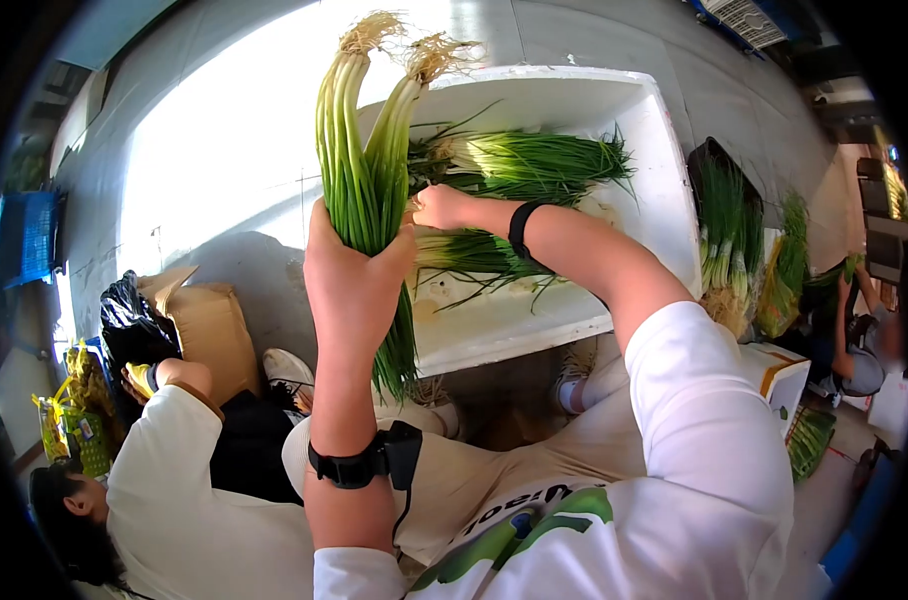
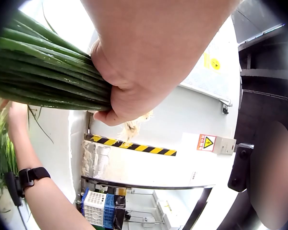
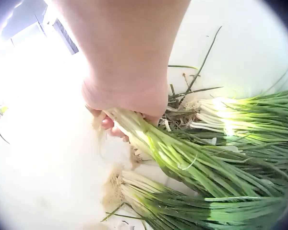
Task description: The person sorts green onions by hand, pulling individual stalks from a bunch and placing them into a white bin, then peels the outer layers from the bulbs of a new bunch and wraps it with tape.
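Note:
My left hand (image 1: 352, 285) grips a thick bunch of scallions (image 1: 349, 170) around the green leaves. Its pale stems and stringy roots point away from me, splayed into two clumps, and the leaf ends hang below the hand. Inside a white foam box (image 1: 679, 200), my right hand (image 1: 440, 207) holds another bunch of scallions (image 3: 187, 155) by its white stems, fingers curled round near the roots. More scallions lie in the box on both sides of it: a bunch (image 3: 249, 117) at the back and one (image 3: 153, 196) nearer me.
A person in a white top (image 1: 174, 470) crouches at my left, beside a cardboard box (image 1: 219, 335) and a black plastic bag (image 1: 136, 325). Right of the foam box stands a black container (image 1: 712, 160) with more scallions. Another person (image 1: 864, 345) is farther right.

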The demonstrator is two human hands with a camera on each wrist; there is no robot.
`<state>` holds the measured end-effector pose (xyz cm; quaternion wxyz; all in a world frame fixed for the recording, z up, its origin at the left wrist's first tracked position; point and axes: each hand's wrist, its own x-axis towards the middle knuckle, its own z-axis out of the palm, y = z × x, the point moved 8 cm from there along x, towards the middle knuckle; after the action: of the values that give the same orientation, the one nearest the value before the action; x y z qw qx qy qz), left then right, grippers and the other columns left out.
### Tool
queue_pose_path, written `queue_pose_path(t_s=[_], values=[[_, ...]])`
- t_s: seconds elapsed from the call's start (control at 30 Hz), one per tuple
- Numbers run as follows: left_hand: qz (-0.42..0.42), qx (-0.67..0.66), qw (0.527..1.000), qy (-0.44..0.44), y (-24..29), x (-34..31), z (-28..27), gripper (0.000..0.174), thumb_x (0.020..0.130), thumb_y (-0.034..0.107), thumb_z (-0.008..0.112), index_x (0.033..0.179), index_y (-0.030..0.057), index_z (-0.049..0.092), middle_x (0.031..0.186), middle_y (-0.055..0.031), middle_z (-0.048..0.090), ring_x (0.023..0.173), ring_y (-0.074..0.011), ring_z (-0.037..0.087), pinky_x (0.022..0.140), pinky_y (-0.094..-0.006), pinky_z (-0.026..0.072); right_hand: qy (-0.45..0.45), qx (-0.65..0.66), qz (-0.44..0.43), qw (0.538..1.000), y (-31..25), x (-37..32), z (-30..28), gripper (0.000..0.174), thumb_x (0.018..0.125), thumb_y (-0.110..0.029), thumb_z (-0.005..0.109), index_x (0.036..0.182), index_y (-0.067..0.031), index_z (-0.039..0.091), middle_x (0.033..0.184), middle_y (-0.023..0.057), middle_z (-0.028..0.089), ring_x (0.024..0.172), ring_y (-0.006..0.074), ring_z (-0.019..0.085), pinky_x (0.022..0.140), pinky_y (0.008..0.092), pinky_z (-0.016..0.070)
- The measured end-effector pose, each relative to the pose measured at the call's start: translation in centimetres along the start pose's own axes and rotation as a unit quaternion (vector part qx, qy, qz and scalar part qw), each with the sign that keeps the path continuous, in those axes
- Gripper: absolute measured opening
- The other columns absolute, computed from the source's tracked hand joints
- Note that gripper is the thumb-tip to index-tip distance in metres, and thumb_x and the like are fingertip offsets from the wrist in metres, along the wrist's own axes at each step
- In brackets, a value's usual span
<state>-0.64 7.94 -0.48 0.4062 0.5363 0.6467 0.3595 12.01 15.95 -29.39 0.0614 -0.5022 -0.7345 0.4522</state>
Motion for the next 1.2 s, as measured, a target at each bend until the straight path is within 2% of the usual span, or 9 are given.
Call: queue_pose_path(t_s=[0.1, 0.23, 0.3, 0.53, 0.57, 0.67, 0.77, 1.1, 1.2], values=[[-0.005, -0.007, 1.0, -0.004, 0.1, -0.1, -0.1, 0.03, 0.077, 0.011, 0.073, 0.099, -0.0007, 0.056, 0.083, -0.0096, 0.063, 0.071, -0.0163, 0.059, 0.069, -0.0319, 0.0498, -0.033, -0.05, 0.01, 0.998, 0.7, 0.5, 1.2, 0.038, 0.084, -0.021, 0.052, 0.114, 0.0012, 0.058, 0.097, 0.0256, 0.066, 0.092, 0.0384, 0.062, 0.079, 0.0451, 0.0473], [-0.004, 0.004, 1.0, -0.005, 0.2, 0.0, -0.1, 0.03, 0.076, 0.01, 0.073, 0.099, -0.0007, 0.056, 0.083, -0.009, 0.064, 0.072, -0.0156, 0.059, 0.069, -0.0316, 0.0497, -0.026, -0.006, 0.014, 1.0, -0.1, 0.0, 0.9, 0.047, 0.084, -0.018, 0.05, 0.128, -0.0025, 0.055, 0.094, 0.026, 0.066, 0.089, 0.0389, 0.063, 0.078, 0.0462, 0.0477], [-0.002, 0.01, 1.0, -0.002, 0.2, -0.1, -0.2, 0.03, 0.076, 0.01, 0.073, 0.099, -0.0008, 0.056, 0.083, -0.009, 0.064, 0.072, -0.0157, 0.059, 0.069, -0.0315, 0.0497, -0.11, -0.058, 0.033, 0.992, 0.1, 0.0, 1.8, 0.064, 0.087, -0.023, 0.05, 0.144, 0.0037, 0.04, 0.114, 0.0274, 0.065, 0.106, 0.039, 0.062, 0.088, 0.0429, 0.049], [0.017, -0.012, 1.0, -0.001, -0.4, 0.2, -0.2, 0.03, 0.076, 0.009, 0.074, 0.097, 0.0009, 0.055, 0.078, -0.0031, 0.06, 0.068, -0.0096, 0.054, 0.063, -0.0272, 0.0465, -0.155, -0.08, 0.063, 0.983, 0.6, -0.3, 1.7, 0.072, 0.082, -0.014, 0.051, 0.151, -0.0117, 0.033, 0.093, 0.0229, 0.067, 0.083, 0.0345, 0.063, 0.072, 0.0443, 0.0484], [0.02, -0.016, 1.0, 0.001, -0.4, 0.2, -0.2, 0.03, 0.076, 0.009, 0.074, 0.097, 0.0009, 0.055, 0.078, -0.0029, 0.059, 0.067, -0.0096, 0.054, 0.063, -0.0273, 0.0464, -0.125, -0.062, 0.065, 0.988, 0.7, -0.4, 1.4, 0.05, 0.082, -0.013, 0.05, 0.13, -0.0014, 0.055, 0.083, 0.0213, 0.066, 0.075, 0.0342, 0.062, 0.067, 0.0438, 0.0479], [-0.014, -0.002, 1.0, -0.007, -0.1, 0.0, -0.2, 0.031, 0.076, 0.01, 0.072, 0.102, 0.0, 0.057, 0.085, -0.0107, 0.067, 0.075, -0.0177, 0.062, 0.071, -0.0329, 0.0507, -0.181, -0.126, 0.107, 0.969, 2.5, 0.5, 2.0, 0.025, 0.083, -0.016, 0.051, 0.091, 0.0051, 0.064, 0.074, 0.0202, 0.063, 0.066, 0.033, 0.059, 0.062, 0.0439, 0.0455], [-0.004, 0.008, 1.0, -0.005, -0.1, 0.0, -0.2, 0.031, 0.076, 0.01, 0.072, 0.102, 0.0002, 0.058, 0.087, -0.0119, 0.068, 0.076, -0.0193, 0.064, 0.071, -0.0334, 0.051, -0.095, -0.066, 0.078, 0.99, 1.3, 0.1, 0.4, 0.03, 0.085, -0.019, 0.053, 0.066, 0.0045, 0.056, 0.068, 0.0188, 0.06, 0.06, 0.0316, 0.055, 0.059, 0.045, 0.0427], [0.008, -0.006, 1.0, -0.006, -0.7, 0.3, 0.0, 0.034, 0.076, 0.011, 0.073, 0.104, -0.0004, 0.057, 0.087, -0.0123, 0.069, 0.076, -0.0207, 0.066, 0.071, -0.0341, 0.0514, -0.043, 0.147, 0.058, 0.986, 2.6, 2.4, 2.6, 0.029, 0.087, -0.017, 0.051, 0.08, 0.0052, 0.068, 0.077, 0.0179, 0.067, 0.071, 0.0286, 0.061, 0.068, 0.0413, 0.0471], [0.007, -0.017, 1.0, 0.0, -0.5, 0.3, 0.1, 0.032, 0.075, 0.009, 0.074, 0.1, -0.0001, 0.056, 0.081, -0.0028, 0.061, 0.071, -0.0096, 0.055, 0.066, -0.028, 0.0474, -0.085, 0.104, 0.093, 0.987, 3.5, 2.8, 3.7, 0.027, 0.086, -0.01, 0.049, 0.094, -0.001, 0.073, 0.095, 0.0148, 0.072, 0.081, 0.0269, 0.064, 0.073, 0.037, 0.0493]])
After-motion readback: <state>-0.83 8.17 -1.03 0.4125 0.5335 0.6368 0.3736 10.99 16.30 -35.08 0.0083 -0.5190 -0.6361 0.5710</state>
